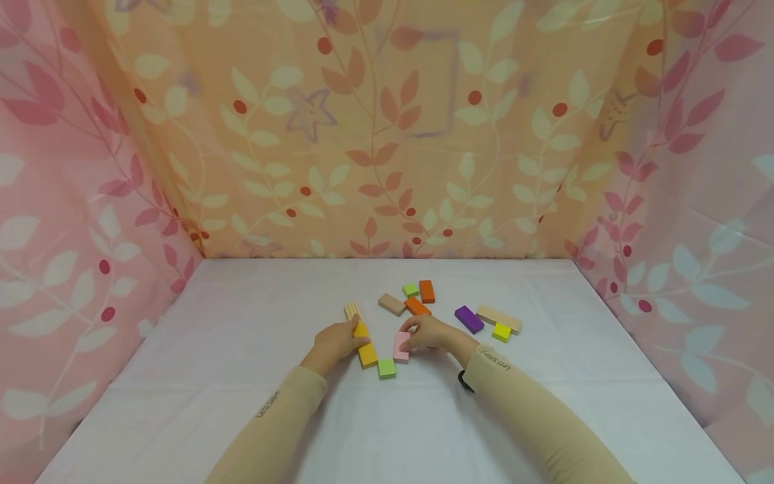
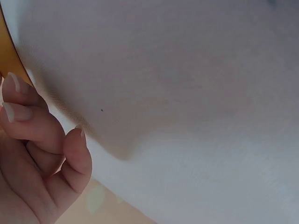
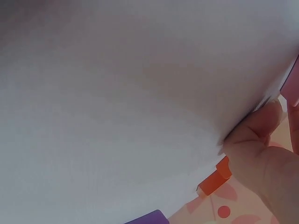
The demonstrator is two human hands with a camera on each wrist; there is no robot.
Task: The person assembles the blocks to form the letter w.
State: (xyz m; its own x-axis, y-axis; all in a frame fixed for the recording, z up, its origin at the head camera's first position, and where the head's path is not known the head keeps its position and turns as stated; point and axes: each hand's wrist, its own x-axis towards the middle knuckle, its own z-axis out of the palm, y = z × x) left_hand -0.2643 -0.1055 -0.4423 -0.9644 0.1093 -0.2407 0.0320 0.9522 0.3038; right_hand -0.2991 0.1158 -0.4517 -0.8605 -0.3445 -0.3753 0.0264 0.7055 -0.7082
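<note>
My left hand (image 1: 338, 338) grips the upper yellow block (image 1: 361, 330) from its left side, the thumb across its face. End to end below that lies a second yellow block (image 1: 367, 355); a ridged pale wooden piece (image 1: 351, 310) pokes out beyond my fingers. In the left wrist view, curled fingers (image 2: 35, 123) show beside a sliver of yellow. My right hand (image 1: 428, 333) pinches a pink block (image 1: 402, 347) between thumb and fingers. A light green block (image 1: 386, 368) lies between the lower ends of the yellow row and the pink block.
Behind the hands lie a tan block (image 1: 392, 304), two orange blocks, one tilted (image 1: 417, 306) and one upright-facing (image 1: 426, 292), and a small green block (image 1: 410, 290). Right of my right hand are a purple block (image 1: 469, 319), a long wooden block (image 1: 498, 318) and a bright yellow cube (image 1: 501, 332).
</note>
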